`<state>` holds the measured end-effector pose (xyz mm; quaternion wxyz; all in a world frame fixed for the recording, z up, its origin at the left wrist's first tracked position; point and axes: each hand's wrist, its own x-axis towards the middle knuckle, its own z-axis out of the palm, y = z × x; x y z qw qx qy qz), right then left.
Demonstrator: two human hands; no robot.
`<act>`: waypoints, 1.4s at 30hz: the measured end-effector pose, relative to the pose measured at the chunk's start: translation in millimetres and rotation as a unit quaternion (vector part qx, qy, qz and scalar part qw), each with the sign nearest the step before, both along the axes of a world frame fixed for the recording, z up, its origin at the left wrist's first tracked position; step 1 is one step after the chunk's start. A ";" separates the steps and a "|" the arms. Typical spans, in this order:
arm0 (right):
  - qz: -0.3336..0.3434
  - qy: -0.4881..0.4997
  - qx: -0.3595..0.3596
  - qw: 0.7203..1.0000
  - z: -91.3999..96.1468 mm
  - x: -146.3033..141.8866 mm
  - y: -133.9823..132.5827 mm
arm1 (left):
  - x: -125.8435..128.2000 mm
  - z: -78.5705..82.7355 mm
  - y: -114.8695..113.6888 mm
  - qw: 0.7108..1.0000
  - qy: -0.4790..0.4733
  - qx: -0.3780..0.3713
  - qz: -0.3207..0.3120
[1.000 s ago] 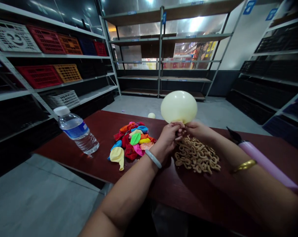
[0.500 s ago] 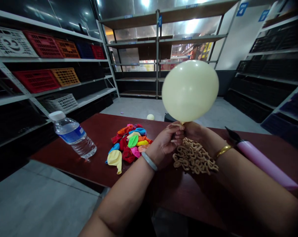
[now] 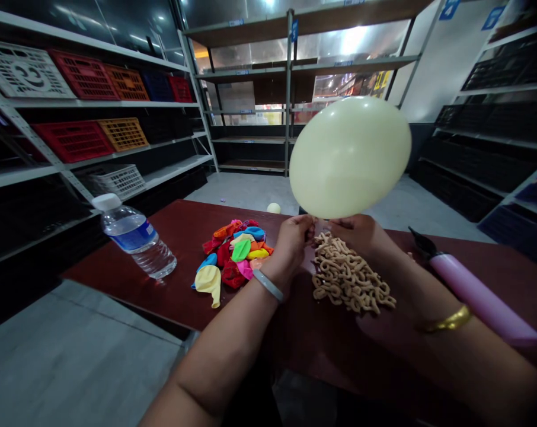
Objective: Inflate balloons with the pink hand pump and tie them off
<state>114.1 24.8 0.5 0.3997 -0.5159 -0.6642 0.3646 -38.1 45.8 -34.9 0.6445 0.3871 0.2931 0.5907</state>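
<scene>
A large pale yellow inflated balloon [image 3: 351, 157] stands above my two hands, tilted up to the right. My left hand [image 3: 295, 237] is closed, its fingertips pinched at the balloon's underside on the left. Close on the other side, my right hand [image 3: 352, 234] is closed at the balloon's base, fingers curled. The neck is mostly hidden by the fingers. Just below the hands lies a heap of small tan rings [image 3: 351, 279], which look like rubber bands. Left of my left wrist is a pile of uninflated coloured balloons [image 3: 239, 252], with a pale yellow one [image 3: 208, 281] at its near edge.
On the dark red table [image 3: 162, 237] a water bottle [image 3: 139, 240] stands at the left. A pink balloon pump [image 3: 482, 296] with a black nozzle lies at the right. Another pale balloon [image 3: 274, 208] shows beyond the far edge. Shelves with crates [image 3: 82, 74] line the left wall.
My hands have moved slightly apart at the balloon's base. The balloon has tilted further to the right and appears larger. The view has shifted a little.
</scene>
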 end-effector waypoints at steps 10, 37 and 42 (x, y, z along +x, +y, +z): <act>0.009 -0.056 0.371 0.927 -9.9 -12.4 -23.9 | 14.7 -10.3 -13.2 0.970 0.153 0.152 0.109; -0.081 0.023 0.266 0.960 -19.6 14.8 -24.2 | 21.7 -12.0 -25.4 0.916 0.256 0.291 0.108; -0.118 -0.040 0.307 0.943 -15.5 13.7 -27.7 | 19.1 -8.7 -23.7 0.876 0.315 0.345 0.121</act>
